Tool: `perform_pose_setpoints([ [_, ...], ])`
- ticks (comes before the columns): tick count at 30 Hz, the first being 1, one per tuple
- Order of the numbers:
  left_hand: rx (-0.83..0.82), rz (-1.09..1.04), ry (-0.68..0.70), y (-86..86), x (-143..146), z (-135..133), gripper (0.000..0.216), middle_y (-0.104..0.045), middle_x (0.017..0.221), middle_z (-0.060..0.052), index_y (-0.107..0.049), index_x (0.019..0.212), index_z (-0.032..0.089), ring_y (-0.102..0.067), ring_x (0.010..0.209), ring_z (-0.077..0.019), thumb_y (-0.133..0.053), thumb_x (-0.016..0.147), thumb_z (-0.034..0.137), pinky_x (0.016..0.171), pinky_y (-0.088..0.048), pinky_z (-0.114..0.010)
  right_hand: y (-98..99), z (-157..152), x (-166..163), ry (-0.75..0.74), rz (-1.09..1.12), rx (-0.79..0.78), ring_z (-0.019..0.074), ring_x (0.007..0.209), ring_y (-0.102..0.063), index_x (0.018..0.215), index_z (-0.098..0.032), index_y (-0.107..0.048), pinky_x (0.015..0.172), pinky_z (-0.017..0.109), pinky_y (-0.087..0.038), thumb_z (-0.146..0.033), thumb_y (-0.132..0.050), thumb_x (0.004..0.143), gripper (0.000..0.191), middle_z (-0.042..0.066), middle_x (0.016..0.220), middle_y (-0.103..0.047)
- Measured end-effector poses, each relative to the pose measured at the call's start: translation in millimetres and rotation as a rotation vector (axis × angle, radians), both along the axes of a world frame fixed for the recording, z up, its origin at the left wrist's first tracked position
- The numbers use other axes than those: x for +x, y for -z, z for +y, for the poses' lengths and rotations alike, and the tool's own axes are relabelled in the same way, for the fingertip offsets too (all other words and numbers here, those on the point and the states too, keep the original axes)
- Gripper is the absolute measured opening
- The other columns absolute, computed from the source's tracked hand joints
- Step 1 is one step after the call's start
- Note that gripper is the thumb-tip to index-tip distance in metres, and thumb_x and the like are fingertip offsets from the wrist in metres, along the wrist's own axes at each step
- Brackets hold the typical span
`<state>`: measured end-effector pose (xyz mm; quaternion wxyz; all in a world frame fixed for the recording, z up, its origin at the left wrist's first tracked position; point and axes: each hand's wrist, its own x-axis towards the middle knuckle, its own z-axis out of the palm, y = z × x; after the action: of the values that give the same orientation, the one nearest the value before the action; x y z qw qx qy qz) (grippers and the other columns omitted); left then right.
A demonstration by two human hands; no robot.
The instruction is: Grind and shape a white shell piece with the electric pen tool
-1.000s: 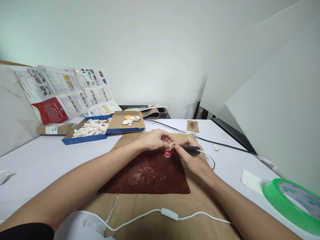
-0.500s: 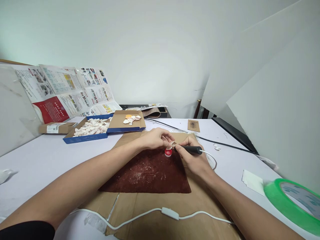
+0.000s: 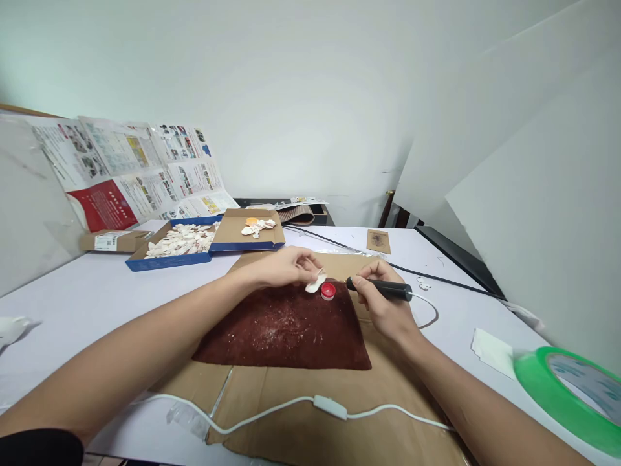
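Observation:
My left hand pinches a small white shell over the far edge of a dark red cloth. A red bottle cap sits on the cloth just right of the shell. My right hand grips a black pen-shaped tool like a pencil, its tip pointing left toward the cap, a short gap away. A white cord with an inline switch runs from the tool across the cardboard sheet under the cloth.
A blue-edged box full of white shells and its lid with a few shells lie at the back left. Printed leaflets lean on the wall. A green tape roll sits at the right, near a white paper scrap.
My hands have drawn apart: the left pulled the shell slightly left and down off the tool tip, and the right moved the tool to the right. The view shifted a little.

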<state>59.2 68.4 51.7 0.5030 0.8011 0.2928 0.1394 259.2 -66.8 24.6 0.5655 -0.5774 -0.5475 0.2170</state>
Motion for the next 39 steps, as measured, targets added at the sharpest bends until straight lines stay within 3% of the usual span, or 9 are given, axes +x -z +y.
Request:
perform_pose_setpoints([
  [3,-0.081,0.159,0.100,2.3,-23.2,-15.8,0.031,-0.078,0.092,-0.006,-0.070,0.110,0.015,-0.070,0.081,-0.0168,-0.078,0.082,0.024,0.073,-0.052,-0.026,-2.3,-3.5,-2.9,-0.120,0.039,-0.023,0.0152,0.057,-0.051,0.082,-0.025,-0.056,0.057,0.031,-0.041,-0.046,-0.068,0.084,0.024,-0.003,0.069,-0.059],
  [7,0.187,0.257,0.044,4.1,-43.7,-44.1,0.022,-0.079,0.103,-0.006,-0.071,0.113,0.018,-0.072,0.091,-0.0191,-0.067,0.092,0.025,0.078,-0.050,-0.026,-8.2,-8.9,-11.1,-0.307,0.011,-0.164,0.0157,0.062,-0.056,0.085,-0.023,-0.063,0.055,0.029,-0.044,-0.048,-0.071,0.084,0.026,0.000,0.073,-0.064],
  [11,0.381,0.253,0.096,8.8,-52.7,-60.4,0.036,-0.077,0.124,-0.007,-0.069,0.127,0.020,-0.071,0.109,-0.0233,-0.072,0.092,0.026,0.088,-0.050,-0.028,-15.0,-12.8,-15.7,-0.560,-0.008,-0.374,0.0139,0.057,-0.057,0.096,-0.024,-0.070,0.052,0.027,-0.043,-0.055,-0.071,0.089,0.033,0.001,0.076,-0.069],
  [13,0.455,0.261,0.082,13.5,-54.4,-63.5,0.041,-0.075,0.128,-0.008,-0.069,0.130,0.020,-0.070,0.115,-0.0248,-0.071,0.090,0.020,0.094,-0.050,-0.030,-16.9,-13.9,-15.0,-0.605,-0.001,-0.445,0.0135,0.056,-0.058,0.100,-0.025,-0.072,0.049,0.026,-0.040,-0.058,-0.071,0.089,0.035,0.001,0.078,-0.070],
  [16,0.514,0.244,0.046,18.3,-56.3,-65.5,0.046,-0.075,0.131,-0.009,-0.068,0.132,0.018,-0.070,0.117,-0.0252,-0.065,0.088,0.011,0.098,-0.049,-0.031,-17.2,-14.1,-13.0,-0.606,0.011,-0.457,0.0140,0.056,-0.059,0.102,-0.025,-0.074,0.048,0.026,-0.040,-0.057,-0.076,0.085,0.036,0.002,0.079,-0.071],
  [20,0.541,0.234,-0.008,17.8,-63.6,-66.7,0.050,-0.076,0.125,-0.007,-0.069,0.132,0.019,-0.072,0.108,-0.0235,-0.065,0.083,0.010,0.091,-0.049,-0.029,-14.9,-11.9,-16.5,-0.537,-0.055,-0.355,0.0155,0.062,-0.059,0.099,-0.025,-0.073,0.054,0.029,-0.044,-0.045,-0.084,0.076,0.031,0.002,0.089,-0.072],
  [25,0.507,0.213,0.014,23.0,-72.5,-70.8,0.047,-0.079,0.114,-0.007,-0.072,0.127,0.018,-0.073,0.099,-0.0225,-0.065,0.082,0.008,0.086,-0.051,-0.029,-9.2,-12.2,-33.4,-0.424,-0.139,-0.231,0.0199,0.076,-0.062,0.090,-0.026,-0.066,0.065,0.032,-0.048,-0.039,-0.077,0.078,0.021,0.002,0.089,-0.068],
  [29,0.502,0.131,-0.008,29.7,-73.8,-72.3,0.042,-0.077,0.124,-0.008,-0.073,0.127,0.018,-0.072,0.107,-0.0232,-0.067,0.085,0.011,0.091,-0.052,-0.030,1.6,-15.7,-44.3,-0.390,-0.221,-0.210,0.0187,0.070,-0.058,0.082,-0.025,-0.061,0.063,0.032,-0.044,-0.040,-0.074,0.081,0.020,0.001,0.081,-0.065],
  [39,0.409,0.077,-0.063,33.0,-73.2,-63.6,0.046,-0.079,0.101,-0.004,-0.075,0.123,0.016,-0.072,0.079,-0.0157,-0.066,0.079,0.003,0.081,-0.053,-0.026,17.3,-13.4,-50.0,-0.271,-0.352,-0.180,0.0196,0.062,-0.058,0.083,-0.026,-0.065,0.061,0.034,-0.045,-0.045,-0.071,0.084,0.020,0.000,0.070,-0.067],
])
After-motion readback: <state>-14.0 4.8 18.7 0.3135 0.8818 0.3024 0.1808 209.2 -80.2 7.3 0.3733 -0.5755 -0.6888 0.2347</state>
